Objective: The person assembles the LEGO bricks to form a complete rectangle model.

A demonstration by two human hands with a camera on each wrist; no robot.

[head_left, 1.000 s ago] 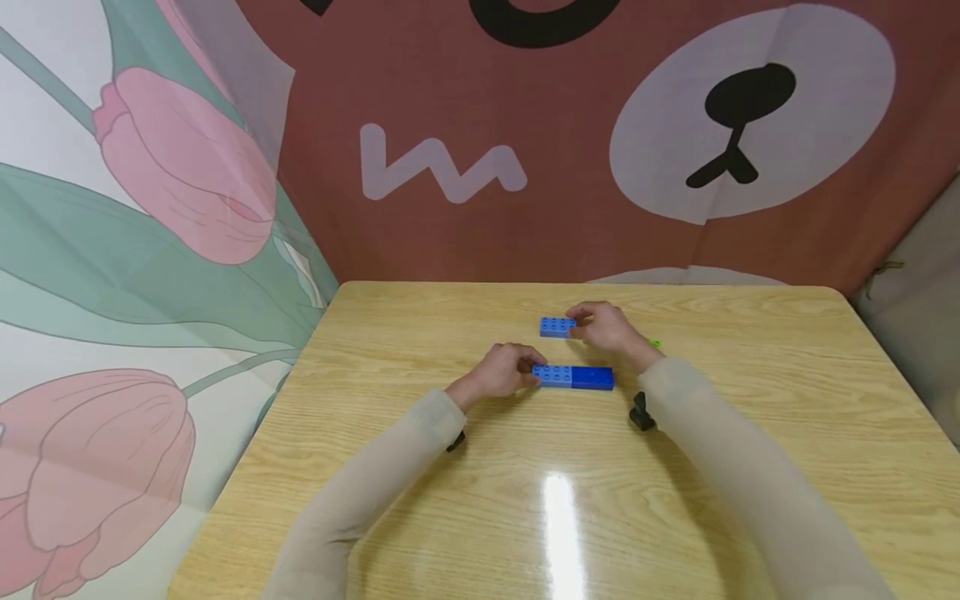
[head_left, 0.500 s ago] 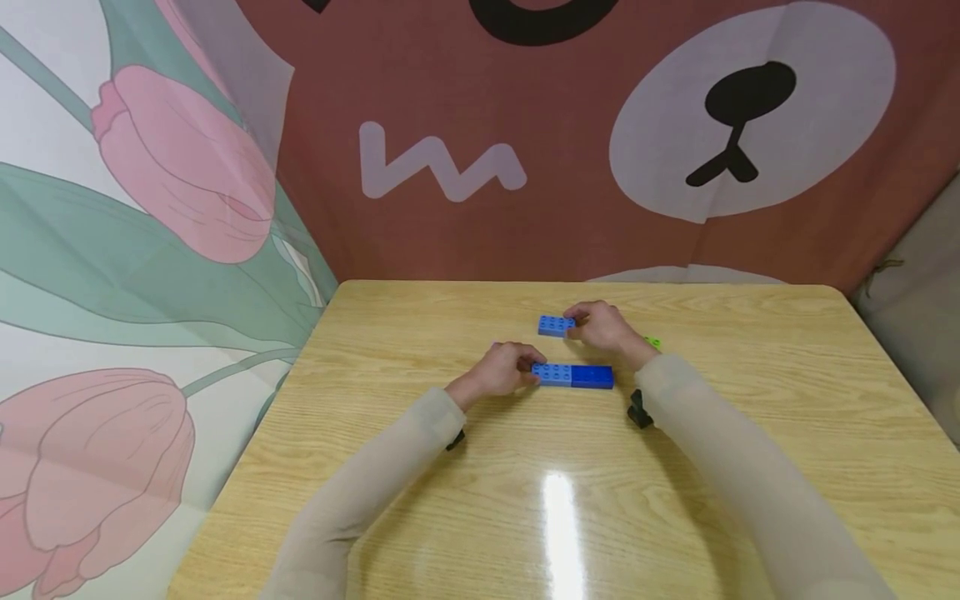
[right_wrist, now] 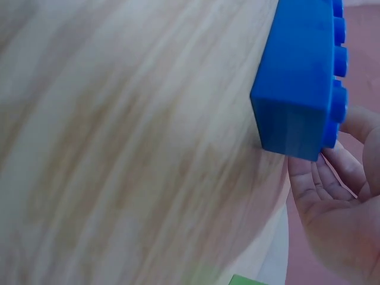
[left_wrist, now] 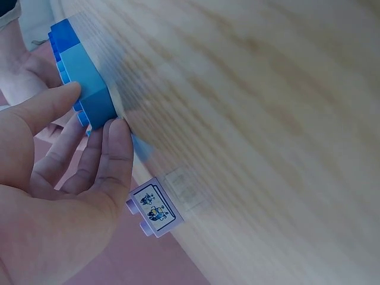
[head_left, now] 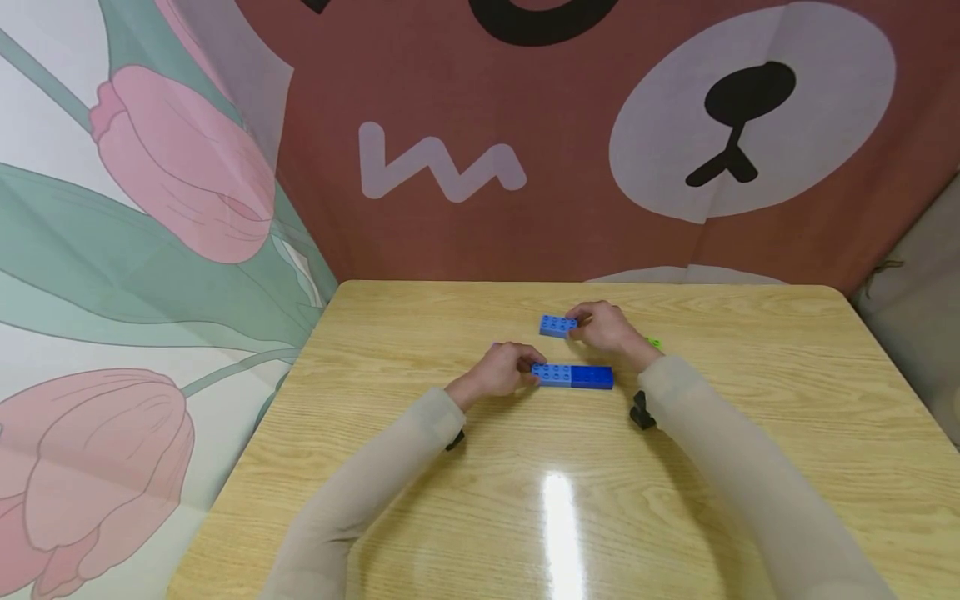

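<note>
On the wooden table, a light blue toy building brick and a dark blue brick lie end to end in a row. My left hand pinches the left end of the light blue one; in the left wrist view its thumb lies on the studded side. Farther back, my right hand grips the right end of another light blue brick, whose studs face up. A dark blue brick partly hides the right hand's fingers in the right wrist view.
Beside the left hand stands a small purple brick with a printed picture. A bright green brick shows from behind the right wrist. A brown curtain with a bear print hangs behind the table, a floral one at left.
My right hand and the far light blue brick shift very slightly left, then back right. The left hand and the row of bricks stay put.
</note>
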